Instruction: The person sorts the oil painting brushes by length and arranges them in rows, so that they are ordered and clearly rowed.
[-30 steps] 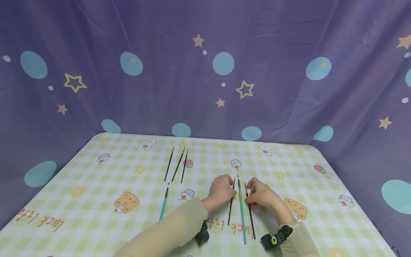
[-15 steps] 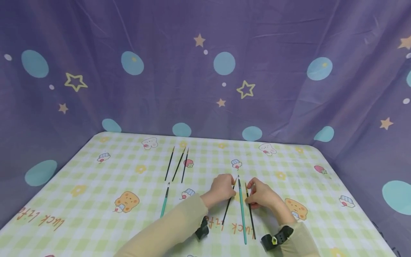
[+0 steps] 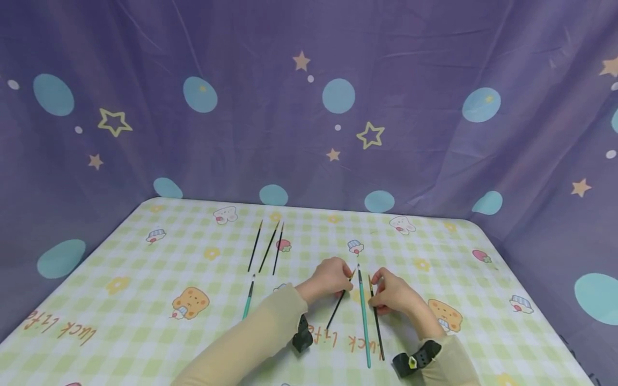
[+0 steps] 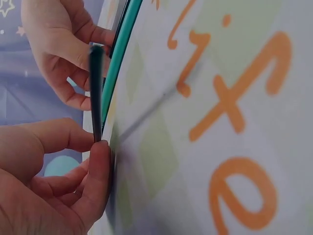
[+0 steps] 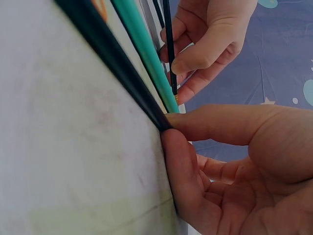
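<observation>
Between thumb and finger, my left hand (image 3: 330, 279) pinches a thin black paintbrush (image 3: 336, 309) near its bristle end. Its handle (image 4: 96, 93) slants up off the cloth in the left wrist view, above its own shadow. My right hand (image 3: 393, 291) pinches a second black paintbrush (image 3: 379, 335) close to the ferrule, with the handle running toward me along the cloth. A teal paintbrush (image 3: 364, 321) lies between the two hands, bristles pointing away, and neither hand holds it.
Three slim black paintbrushes (image 3: 268, 246) lie side by side farther back on the left. Another teal paintbrush (image 3: 248, 300) lies nearer, partly hidden by my left sleeve. A checked tablecloth (image 3: 193, 257) covers the table, and a purple curtain (image 3: 270, 134) hangs behind its far edge.
The handle end of the brush in my left hand has swung to the left and lifted. The left hand has shifted slightly; the right hand and its brush stay put.
</observation>
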{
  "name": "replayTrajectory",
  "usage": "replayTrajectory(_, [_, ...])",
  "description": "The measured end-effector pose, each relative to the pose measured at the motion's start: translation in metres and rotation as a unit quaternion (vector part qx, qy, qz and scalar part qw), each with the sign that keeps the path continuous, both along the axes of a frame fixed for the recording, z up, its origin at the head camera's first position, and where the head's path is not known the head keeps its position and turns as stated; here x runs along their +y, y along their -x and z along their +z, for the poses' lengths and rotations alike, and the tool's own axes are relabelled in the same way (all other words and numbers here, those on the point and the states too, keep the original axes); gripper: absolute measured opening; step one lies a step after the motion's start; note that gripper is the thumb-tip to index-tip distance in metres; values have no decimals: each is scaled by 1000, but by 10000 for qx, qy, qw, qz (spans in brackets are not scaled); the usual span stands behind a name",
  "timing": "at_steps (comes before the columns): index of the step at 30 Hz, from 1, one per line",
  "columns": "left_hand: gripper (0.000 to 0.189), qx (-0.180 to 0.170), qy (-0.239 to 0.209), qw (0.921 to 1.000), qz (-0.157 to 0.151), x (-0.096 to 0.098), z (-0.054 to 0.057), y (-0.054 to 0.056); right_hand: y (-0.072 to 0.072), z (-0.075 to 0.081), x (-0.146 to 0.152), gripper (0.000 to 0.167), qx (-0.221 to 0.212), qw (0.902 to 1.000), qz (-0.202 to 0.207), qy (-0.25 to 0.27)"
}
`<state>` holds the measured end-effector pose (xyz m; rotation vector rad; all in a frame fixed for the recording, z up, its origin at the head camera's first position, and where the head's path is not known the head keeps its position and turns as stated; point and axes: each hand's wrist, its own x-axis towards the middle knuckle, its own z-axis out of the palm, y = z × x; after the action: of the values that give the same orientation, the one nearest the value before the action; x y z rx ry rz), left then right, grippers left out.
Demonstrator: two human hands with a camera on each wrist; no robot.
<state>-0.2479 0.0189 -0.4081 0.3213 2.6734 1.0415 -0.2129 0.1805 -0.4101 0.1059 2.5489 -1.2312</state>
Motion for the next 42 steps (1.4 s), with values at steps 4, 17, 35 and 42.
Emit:
replayTrajectory(4, [18, -167, -121, 9997, 132, 1, 1, 0, 1, 0, 1, 41, -29, 10000, -5, -7])
replayTrajectory(17, [26, -559, -1307, 9888, 453, -22, 2, 24, 0, -2, 1, 41, -21, 10000, -7, -17])
replayTrajectory(35, [30, -7, -1831, 9776, 1039, -69, -2, 57, 2, -3, 1, 41, -25, 10000, -27, -47])
replayTrajectory(42, [31, 294, -1795, 9734, 1394, -85, -5, 72, 2, -3, 1, 41, -23, 10000, -17, -50])
